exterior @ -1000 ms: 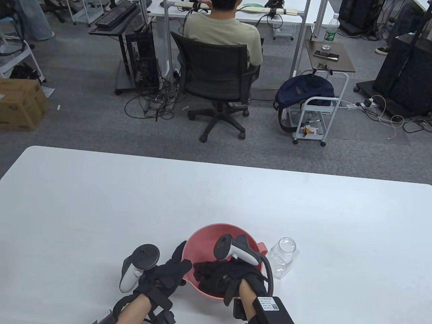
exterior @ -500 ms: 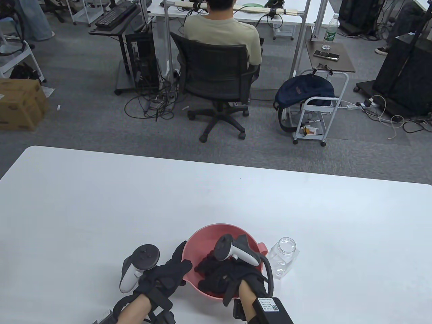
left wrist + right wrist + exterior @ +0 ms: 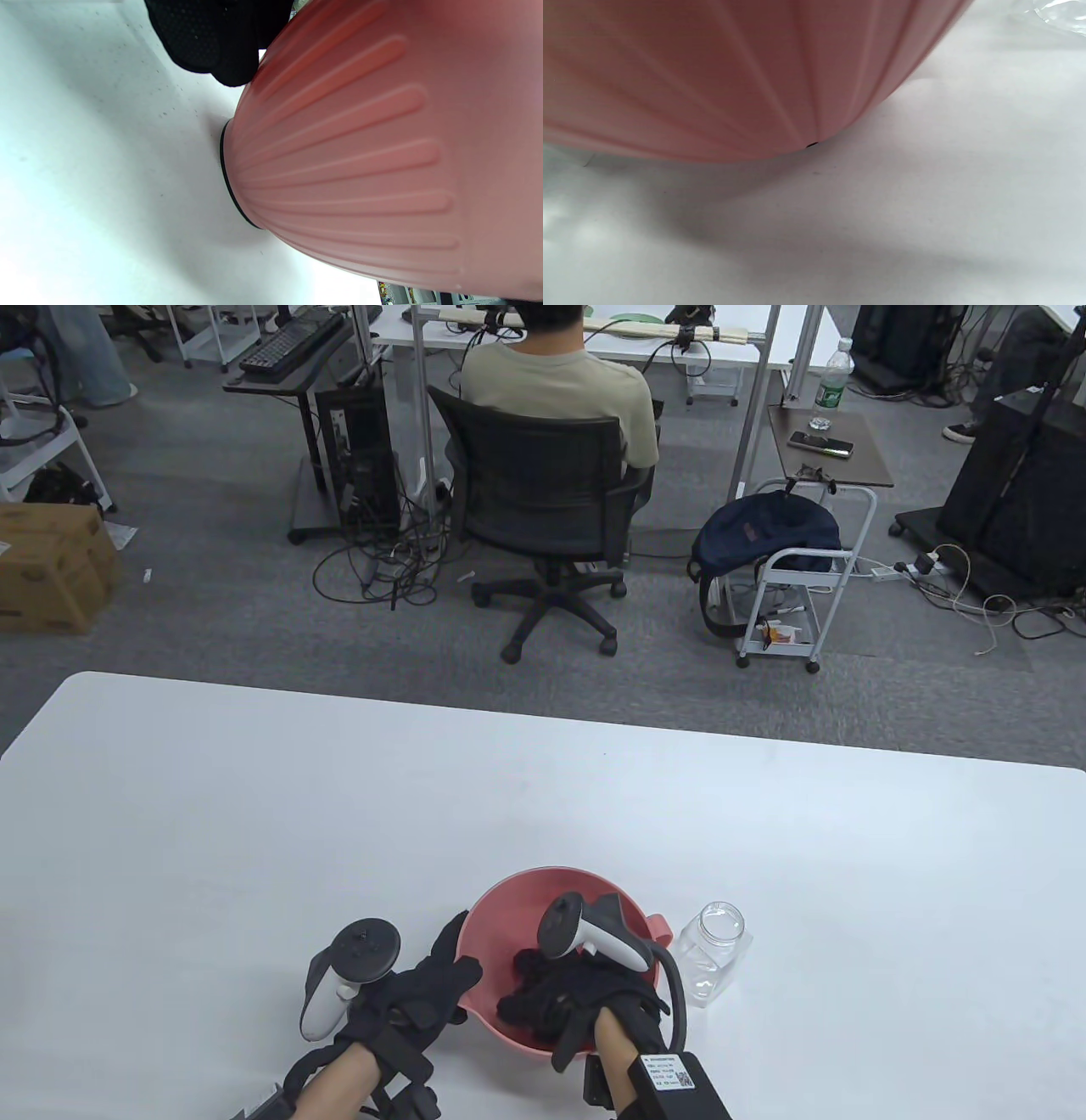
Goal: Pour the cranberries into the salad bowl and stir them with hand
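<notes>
Both hands wore black gloves; the left hand (image 3: 416,997) carried a white-and-grey tracker (image 3: 344,976); bare forearms showed.

Right hand (image 3: 564,1005) shifted inside bowl (image 3: 509,899); fingers curled

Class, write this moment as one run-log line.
stage: stirring | right hand: in salad bowl | left hand: fingers on bowl's outer wall | jar: upright, right of bowl | cranberries: hidden

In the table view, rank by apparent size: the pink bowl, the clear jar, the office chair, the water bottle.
1. Office chair
2. Pink bowl
3. Clear jar
4. Water bottle
The chair and bottle stand farther from the camera, so true sizes may differ.
</notes>
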`<state>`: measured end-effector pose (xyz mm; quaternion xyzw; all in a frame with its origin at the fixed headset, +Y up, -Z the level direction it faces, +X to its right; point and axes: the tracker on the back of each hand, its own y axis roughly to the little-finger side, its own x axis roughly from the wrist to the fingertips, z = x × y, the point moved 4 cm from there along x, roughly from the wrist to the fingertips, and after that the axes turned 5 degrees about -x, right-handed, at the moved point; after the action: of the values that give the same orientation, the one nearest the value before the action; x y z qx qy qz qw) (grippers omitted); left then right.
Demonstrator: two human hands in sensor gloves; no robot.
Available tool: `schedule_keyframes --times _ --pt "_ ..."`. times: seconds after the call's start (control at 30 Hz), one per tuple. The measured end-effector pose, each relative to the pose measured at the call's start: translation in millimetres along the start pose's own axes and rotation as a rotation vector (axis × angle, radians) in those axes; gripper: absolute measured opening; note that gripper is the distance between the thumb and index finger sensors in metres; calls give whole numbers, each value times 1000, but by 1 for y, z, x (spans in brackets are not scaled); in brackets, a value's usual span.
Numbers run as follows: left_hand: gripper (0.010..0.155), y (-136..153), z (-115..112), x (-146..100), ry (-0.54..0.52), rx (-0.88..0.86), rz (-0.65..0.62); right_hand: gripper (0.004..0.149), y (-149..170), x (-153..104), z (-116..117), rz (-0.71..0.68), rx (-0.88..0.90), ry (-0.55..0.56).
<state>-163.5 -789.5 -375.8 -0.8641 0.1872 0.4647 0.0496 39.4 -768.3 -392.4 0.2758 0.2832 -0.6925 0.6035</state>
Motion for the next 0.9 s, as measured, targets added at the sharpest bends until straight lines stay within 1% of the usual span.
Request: schedule_keyframes --times 0.13,0.43,0.47,0.63,0.77,0.9 --pt "76 0 0 0 0 1 0 92 2 1 1 24 0 -18" --pt "76 0 1 0 0 0 0 89 5 2 0 48 14 -2" --pt "75 0 1 0 0 -1 0 87 6 3 -1 56 7 10" --pt "75 0 1 0 0 1 0 68 4 6 3 59 -36 -35" --pt "76 0 1 0 0 3 -1 55 2 7 5 73 -86 -45" --pt "76 0 1 0 1 3 -3 49 -1 6 2 31 -77 -18"
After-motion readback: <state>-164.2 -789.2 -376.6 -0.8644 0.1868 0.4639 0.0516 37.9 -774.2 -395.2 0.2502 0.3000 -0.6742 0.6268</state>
